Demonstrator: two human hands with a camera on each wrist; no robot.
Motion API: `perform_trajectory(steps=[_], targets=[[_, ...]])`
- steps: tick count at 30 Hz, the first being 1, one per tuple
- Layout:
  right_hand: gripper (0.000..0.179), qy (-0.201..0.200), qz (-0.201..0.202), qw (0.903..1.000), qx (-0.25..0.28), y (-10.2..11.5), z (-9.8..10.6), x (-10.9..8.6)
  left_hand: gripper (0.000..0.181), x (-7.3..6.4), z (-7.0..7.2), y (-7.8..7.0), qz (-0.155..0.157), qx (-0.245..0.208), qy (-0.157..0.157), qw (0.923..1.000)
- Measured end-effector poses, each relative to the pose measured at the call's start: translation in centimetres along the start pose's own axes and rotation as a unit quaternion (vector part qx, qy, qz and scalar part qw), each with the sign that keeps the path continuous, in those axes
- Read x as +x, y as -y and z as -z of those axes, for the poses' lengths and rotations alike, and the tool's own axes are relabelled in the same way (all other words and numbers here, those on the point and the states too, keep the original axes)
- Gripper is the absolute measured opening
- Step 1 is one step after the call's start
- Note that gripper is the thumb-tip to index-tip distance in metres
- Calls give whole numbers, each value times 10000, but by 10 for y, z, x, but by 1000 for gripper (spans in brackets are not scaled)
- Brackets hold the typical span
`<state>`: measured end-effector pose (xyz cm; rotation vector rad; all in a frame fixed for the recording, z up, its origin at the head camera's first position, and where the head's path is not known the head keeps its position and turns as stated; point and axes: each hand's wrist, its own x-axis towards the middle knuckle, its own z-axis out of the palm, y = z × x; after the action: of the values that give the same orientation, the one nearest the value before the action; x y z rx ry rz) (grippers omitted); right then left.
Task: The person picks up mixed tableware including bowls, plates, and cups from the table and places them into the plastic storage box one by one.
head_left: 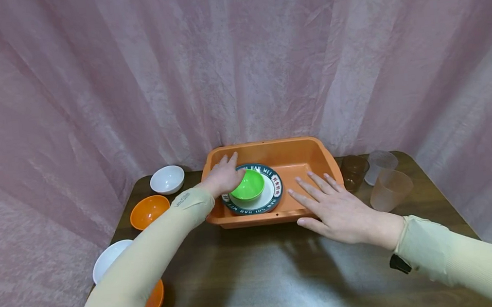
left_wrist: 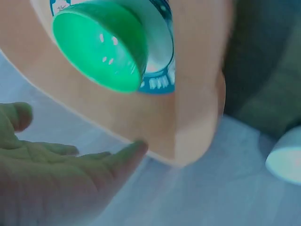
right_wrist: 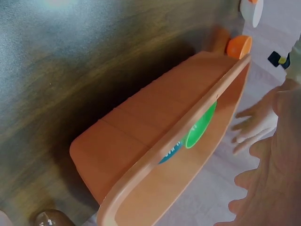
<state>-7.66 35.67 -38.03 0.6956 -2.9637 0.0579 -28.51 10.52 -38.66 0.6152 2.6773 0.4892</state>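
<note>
In the head view an orange plastic basin (head_left: 294,158) stands at the back of the table. Inside it, toward the left, lies a white plate with a dark green lettered rim (head_left: 277,190), and a bright green bowl (head_left: 249,186) sits on that plate. My left hand (head_left: 223,176) hovers over the basin's left side, beside the green bowl, with fingers extended and nothing held. Spread wide and palm down, my right hand (head_left: 339,211) is above the basin's front right edge, also holding nothing. The left wrist view shows the green bowl (left_wrist: 101,47) apart from the left fingers.
Along the table's left side stand a white bowl (head_left: 167,180), an orange bowl (head_left: 149,211), another white bowl (head_left: 110,258) and an orange dish (head_left: 154,302), partly behind my left arm. To the right are a brown cup (head_left: 354,172) and two clear cups (head_left: 391,190). A pink curtain hangs behind.
</note>
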Motion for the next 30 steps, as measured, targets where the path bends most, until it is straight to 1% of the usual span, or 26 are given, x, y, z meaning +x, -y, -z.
perform_trajectory(steps=[2, 4, 6, 9, 12, 14, 17, 22, 26, 28, 30], targets=[[72, 15, -50, 10000, 26, -1, 1, 0, 75, -8, 2, 0, -279, 478, -255, 9981], [72, 37, -117, 9999, 88, -2, 2, -1, 77, -18, 4, 1, -601, 848, -457, 9935], [73, 69, -220, 9996, 148, -3, 4, -2, 79, -29, 6, 3, -926, 1255, -655, 9856], [74, 135, -376, 9990, 179, -6, 7, -3, 81, -47, 7, 6, -1337, 1765, -904, 9710], [76, 173, -506, 9985, 139, -10, 10, -5, 82, -67, 8, 8, -1659, 2093, -1081, 9576], [77, 137, -546, 9984, 92, -12, 12, -6, 83, -80, 7, 10, -1827, 2214, -1162, 9508], [78, 46, -595, 9982, 64, -15, 14, -8, 84, -97, 3, 11, -2025, 2274, -1259, 9441], [80, -49, -711, 9973, 146, -18, 14, -13, 84, -122, -10, 11, -2318, 2274, -1338, 9363], [81, -98, -770, 9969, 160, -20, 14, -18, 85, -133, -19, 10, -2483, 2195, -1297, 9345], [81, -126, -784, 9967, 160, -21, 13, -19, 86, -135, -21, 9, -2531, 2177, -1294, 9337], [81, -110, -796, 9966, 176, -21, 12, -19, 86, -136, -22, 8, -2516, 2156, -1261, 9351]])
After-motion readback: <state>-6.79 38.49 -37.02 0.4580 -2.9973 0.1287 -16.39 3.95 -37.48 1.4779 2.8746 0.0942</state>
